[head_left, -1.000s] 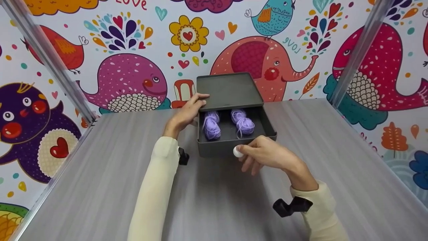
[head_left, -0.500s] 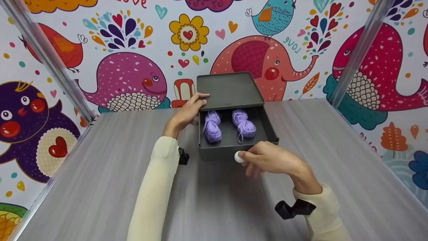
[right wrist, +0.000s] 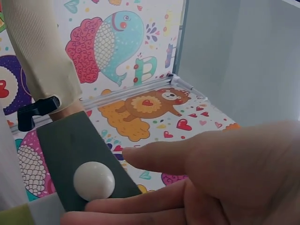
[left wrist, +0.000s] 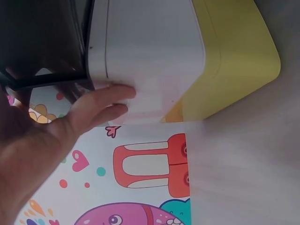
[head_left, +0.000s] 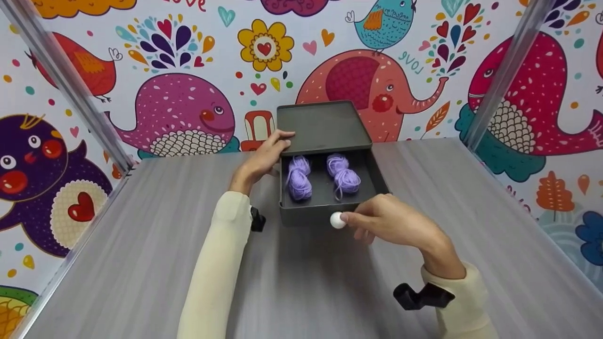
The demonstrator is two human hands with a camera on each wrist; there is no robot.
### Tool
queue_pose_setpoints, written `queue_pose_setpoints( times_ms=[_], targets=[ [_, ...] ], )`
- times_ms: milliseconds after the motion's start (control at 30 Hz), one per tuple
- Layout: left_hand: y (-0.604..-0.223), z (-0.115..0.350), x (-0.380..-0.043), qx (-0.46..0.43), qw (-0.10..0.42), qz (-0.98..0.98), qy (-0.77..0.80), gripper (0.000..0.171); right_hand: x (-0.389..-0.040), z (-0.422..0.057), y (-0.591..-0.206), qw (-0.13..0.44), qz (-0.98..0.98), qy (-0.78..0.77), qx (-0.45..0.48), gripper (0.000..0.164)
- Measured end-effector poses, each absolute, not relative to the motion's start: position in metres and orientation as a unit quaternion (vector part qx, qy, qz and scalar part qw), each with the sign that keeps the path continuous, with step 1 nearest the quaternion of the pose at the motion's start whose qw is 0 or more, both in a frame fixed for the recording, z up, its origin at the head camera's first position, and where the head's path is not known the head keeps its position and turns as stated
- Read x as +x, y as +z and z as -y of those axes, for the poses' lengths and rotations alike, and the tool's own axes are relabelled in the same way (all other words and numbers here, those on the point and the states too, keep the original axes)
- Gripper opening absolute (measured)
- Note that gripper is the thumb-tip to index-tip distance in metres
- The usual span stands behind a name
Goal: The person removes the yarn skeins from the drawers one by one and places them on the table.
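A grey drawer stands pulled out toward me from the top tier of a small drawer unit. Two purple yarn skeins lie side by side in it. My left hand rests at the unit's left edge, its fingers on the top; in the left wrist view two fingertips touch the white side. By the round white knob on the drawer front is my right hand. The right wrist view shows the thumb apart from the knob and straight fingers along its lower edge.
Below the grey tier, the unit has a white tier and a yellow tier. It stands on a grey wood-grain table, close to a cartoon-patterned wall. Metal frame posts rise at both rear corners.
The drawer came slightly farther out toward me, then stopped. My right hand has since shifted right, its thumb and fingers loosening from the knob. The left hand has stayed in place.
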State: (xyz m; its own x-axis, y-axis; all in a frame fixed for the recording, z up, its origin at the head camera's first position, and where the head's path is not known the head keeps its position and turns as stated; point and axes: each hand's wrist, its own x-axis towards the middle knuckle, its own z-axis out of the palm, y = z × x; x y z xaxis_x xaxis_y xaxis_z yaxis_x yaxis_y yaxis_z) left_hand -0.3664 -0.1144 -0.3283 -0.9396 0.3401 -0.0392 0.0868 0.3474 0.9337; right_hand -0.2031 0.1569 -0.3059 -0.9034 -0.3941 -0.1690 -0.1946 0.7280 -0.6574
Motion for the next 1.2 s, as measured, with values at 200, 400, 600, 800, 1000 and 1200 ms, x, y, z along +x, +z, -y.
queue_pose_setpoints(
  times_ms=[200, 400, 600, 800, 1000, 1200],
  targets=[
    [-0.327, 0.114, -0.368, 0.142, 0.110, -0.817, 0.548, 0.042, -0.201, -0.159, -0.301, 0.086, -0.918, -0.361, -0.138, 0.026],
    [-0.326, 0.116, -0.370, 0.147, 0.109, -0.817, 0.547, 0.042, -0.202, -0.158, -0.297, 0.056, -0.907, -0.400, -0.117, 0.024],
    [-0.326, 0.117, -0.369, 0.146, 0.112, -0.820, 0.542, 0.043, -0.205, -0.159, -0.281, 0.007, -0.924, -0.368, -0.106, 0.025],
    [-0.325, 0.117, -0.368, 0.148, 0.108, -0.828, 0.530, 0.043, -0.219, -0.155, -0.265, -0.012, -0.947, -0.305, -0.099, 0.028],
    [-0.326, 0.117, -0.368, 0.148, 0.102, -0.834, 0.522, 0.043, -0.243, -0.147, -0.265, 0.016, -0.956, -0.273, -0.103, 0.045],
    [-0.328, 0.116, -0.367, 0.147, 0.103, -0.832, 0.525, 0.043, -0.259, -0.138, -0.271, 0.011, -0.963, -0.242, -0.119, 0.056]
  ],
)
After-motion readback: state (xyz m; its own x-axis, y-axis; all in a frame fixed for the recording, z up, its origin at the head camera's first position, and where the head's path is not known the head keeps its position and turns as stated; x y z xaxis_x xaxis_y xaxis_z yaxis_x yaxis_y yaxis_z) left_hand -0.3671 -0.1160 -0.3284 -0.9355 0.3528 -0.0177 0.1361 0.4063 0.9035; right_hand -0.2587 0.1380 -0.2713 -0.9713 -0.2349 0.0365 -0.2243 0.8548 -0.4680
